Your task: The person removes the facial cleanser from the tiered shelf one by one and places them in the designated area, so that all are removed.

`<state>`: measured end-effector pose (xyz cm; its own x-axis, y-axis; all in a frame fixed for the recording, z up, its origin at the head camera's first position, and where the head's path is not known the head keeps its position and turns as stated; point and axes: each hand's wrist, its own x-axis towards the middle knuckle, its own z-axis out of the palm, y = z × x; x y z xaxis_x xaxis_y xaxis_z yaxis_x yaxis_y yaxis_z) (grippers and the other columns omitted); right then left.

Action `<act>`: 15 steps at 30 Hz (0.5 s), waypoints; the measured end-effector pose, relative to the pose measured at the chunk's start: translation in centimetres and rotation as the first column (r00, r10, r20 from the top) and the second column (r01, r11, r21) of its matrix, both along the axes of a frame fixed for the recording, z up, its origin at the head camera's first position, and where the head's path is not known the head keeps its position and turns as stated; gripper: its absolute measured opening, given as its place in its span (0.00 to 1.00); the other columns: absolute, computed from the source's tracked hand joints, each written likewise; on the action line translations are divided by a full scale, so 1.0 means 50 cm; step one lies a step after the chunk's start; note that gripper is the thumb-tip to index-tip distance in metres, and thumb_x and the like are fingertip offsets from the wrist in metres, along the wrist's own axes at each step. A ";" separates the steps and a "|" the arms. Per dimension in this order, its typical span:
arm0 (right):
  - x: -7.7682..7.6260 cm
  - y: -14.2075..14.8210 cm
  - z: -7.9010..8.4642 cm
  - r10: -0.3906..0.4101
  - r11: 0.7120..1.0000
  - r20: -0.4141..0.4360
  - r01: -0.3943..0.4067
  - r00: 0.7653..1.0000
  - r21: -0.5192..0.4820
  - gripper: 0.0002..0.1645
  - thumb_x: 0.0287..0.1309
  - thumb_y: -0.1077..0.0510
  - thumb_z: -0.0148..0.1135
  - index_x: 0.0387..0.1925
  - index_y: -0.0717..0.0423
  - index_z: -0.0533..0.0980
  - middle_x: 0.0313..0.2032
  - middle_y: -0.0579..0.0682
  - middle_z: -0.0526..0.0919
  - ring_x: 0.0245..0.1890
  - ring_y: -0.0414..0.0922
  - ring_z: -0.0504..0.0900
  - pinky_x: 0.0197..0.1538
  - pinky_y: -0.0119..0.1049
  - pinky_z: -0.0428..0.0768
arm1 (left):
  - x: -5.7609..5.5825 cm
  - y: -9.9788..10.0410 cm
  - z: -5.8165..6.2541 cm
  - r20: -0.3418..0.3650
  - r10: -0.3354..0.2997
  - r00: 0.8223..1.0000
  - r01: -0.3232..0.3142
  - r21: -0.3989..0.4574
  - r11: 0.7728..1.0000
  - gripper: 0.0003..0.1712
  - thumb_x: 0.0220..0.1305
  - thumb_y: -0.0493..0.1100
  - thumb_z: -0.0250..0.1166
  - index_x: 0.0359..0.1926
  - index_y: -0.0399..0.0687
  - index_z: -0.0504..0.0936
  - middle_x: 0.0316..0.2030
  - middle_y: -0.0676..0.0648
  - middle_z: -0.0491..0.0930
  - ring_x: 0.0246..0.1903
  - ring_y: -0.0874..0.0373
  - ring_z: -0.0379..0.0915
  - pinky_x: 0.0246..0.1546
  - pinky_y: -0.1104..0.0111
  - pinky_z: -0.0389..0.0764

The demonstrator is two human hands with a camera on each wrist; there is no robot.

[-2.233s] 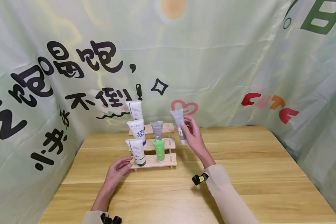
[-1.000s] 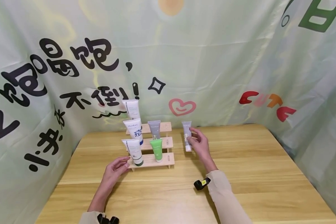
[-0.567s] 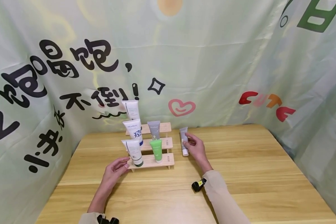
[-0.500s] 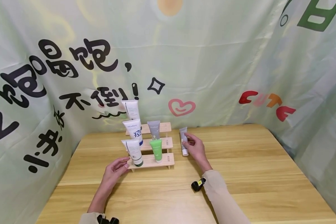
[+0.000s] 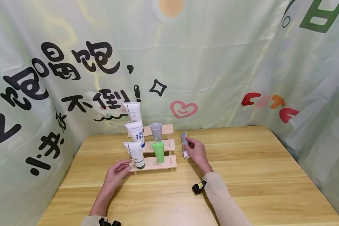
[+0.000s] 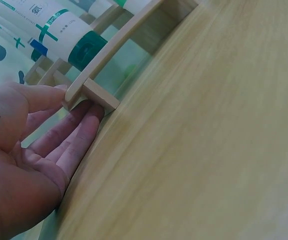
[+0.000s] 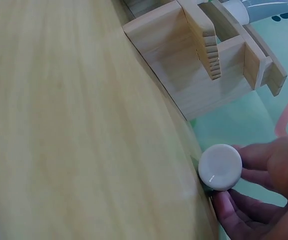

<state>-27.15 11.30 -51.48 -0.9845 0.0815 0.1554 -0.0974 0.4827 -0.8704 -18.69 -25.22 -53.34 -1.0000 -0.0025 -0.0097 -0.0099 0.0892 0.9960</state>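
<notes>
A three-step wooden display stand (image 5: 153,164) carries several squeeze tubes. At its lower left end my left hand (image 5: 115,175) holds the board's corner; the left wrist view has one digit at the board's edge and fingertips by the leg (image 6: 101,95). Right of the stand, my right hand (image 5: 196,153) grips a small grey squeeze tube (image 5: 184,142) between thumb and fingers. This tube lies low at the tabletop, its white cap (image 7: 220,167) facing the right wrist camera. The far side of the tube is covered by the fingers.
On the stand's left side are white tubes (image 5: 135,153), one per step. A green tube (image 5: 159,152) stands on the front step, a grey tube (image 5: 156,131) behind it. A printed curtain (image 5: 214,78) hangs behind the wooden table (image 5: 251,169).
My right hand has brought the grey tube down from mid-air beside the upper step to the tabletop, then slightly nearer. My left hand stays at the stand's corner.
</notes>
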 end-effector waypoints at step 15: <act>0.002 0.020 -0.001 -0.033 0.998 0.048 0.035 0.998 -0.045 0.18 0.66 0.56 0.70 0.54 0.59 0.85 0.42 0.58 0.88 0.39 0.50 0.86 0.25 0.33 0.86 | -0.001 0.000 -0.002 -0.009 0.007 1.000 -0.008 -0.010 1.000 0.22 0.71 0.38 0.67 0.62 0.34 0.78 0.57 0.35 0.80 0.49 0.58 0.82 0.51 0.66 0.87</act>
